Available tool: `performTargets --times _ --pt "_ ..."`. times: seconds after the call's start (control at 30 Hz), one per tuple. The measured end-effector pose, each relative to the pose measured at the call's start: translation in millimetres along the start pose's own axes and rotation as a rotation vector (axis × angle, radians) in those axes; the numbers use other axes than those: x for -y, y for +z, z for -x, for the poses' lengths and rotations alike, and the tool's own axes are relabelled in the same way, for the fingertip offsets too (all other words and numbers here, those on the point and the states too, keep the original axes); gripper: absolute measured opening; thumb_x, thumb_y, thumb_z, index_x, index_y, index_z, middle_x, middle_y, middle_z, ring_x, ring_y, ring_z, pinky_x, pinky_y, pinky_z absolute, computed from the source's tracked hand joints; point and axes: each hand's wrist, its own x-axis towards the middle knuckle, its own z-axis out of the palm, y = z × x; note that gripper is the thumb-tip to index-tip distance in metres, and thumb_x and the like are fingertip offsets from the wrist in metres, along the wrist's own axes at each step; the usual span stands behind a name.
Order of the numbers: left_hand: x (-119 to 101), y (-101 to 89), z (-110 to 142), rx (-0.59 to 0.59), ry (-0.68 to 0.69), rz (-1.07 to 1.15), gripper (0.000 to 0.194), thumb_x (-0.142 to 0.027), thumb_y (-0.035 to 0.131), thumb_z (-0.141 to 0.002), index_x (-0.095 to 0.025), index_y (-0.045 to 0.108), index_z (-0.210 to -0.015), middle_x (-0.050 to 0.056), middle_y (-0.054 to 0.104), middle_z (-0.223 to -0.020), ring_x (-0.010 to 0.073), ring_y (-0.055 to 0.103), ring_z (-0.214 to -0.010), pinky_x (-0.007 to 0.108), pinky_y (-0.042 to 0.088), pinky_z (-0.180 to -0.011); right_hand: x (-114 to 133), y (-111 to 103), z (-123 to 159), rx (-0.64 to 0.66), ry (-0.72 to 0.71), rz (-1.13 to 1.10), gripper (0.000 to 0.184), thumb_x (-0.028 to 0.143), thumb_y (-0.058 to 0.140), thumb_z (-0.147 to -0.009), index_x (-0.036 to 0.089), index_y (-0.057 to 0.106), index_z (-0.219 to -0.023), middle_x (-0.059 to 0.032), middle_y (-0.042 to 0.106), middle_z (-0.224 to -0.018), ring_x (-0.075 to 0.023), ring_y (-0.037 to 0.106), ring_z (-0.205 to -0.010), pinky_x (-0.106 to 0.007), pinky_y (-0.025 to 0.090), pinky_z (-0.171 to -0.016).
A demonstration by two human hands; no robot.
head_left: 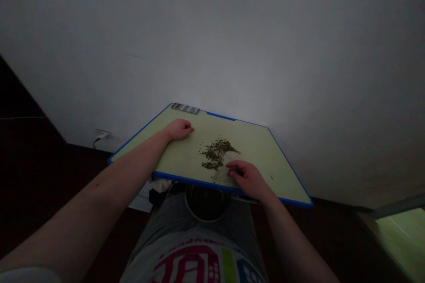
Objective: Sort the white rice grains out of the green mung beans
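My left hand (pixel 179 129) rests on the pale yellow board of a small folding table (pixel 189 154), its fingers curled in; what they hold, if anything, is hidden. Toward the near side, my right hand (pixel 248 180) is closed, with thumb and fingertips bent together at the edge of a clear round dish (pixel 222 176). Whether it grips the dish or something small between the fingers is too dim to tell. Small dark green beans (pixel 215 152) lie scattered in a loose pile between the hands. Against them sits a pale whitish heap (pixel 231 156), perhaps grains.
A dark round pot (pixel 207 205) sits on my lap under the table's blue near edge (pixel 195 181). A printed label (pixel 185 108) is at the far left corner. The wall (pixel 232 53) stands right behind the table; a plug with a cable (pixel 103 135) is at left.
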Motion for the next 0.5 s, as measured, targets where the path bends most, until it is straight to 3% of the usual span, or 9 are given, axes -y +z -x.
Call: performTargets --times 0.13,0.33,0.5 --pt "-2 -1.1 1 0.01 -0.004 -0.012 0.034 -0.044 0.045 -0.077 -0.016 0.055 -0.061 0.002 0.053 -0.057 0.0114 0.041 -0.054 0.026 0.027 -0.053 -4 -1 0 0.007 0.001 -0.026 0.027 0.026 0.052 -0.079 0.017 0.064 -0.102 -0.002 0.065 -0.077 -0.0149 0.058 -0.067 -0.027 0.044 -0.062" --pt "-3 -2.1 2 0.003 0.009 -0.014 0.033 -0.043 0.045 -0.078 -0.016 0.054 -0.06 0.001 0.051 -0.056 0.0116 0.04 -0.054 0.026 0.027 -0.054 -6 2 -13 -0.089 -0.004 -0.017 0.026 0.023 0.054 -0.078 0.018 0.064 -0.102 -0.0023 0.067 -0.079 -0.0153 0.06 -0.071 -0.029 0.045 -0.068" --pt "-3 -2.3 2 0.01 -0.002 -0.025 0.034 -0.044 0.045 -0.078 -0.016 0.056 -0.062 0.002 0.054 -0.058 0.0122 0.042 -0.055 0.026 0.027 -0.054 -1 6 -18 -0.036 -0.028 0.025 0.026 0.019 0.054 -0.077 0.018 0.065 -0.101 -0.0011 0.065 -0.075 -0.0141 0.057 -0.067 -0.028 0.044 -0.064"
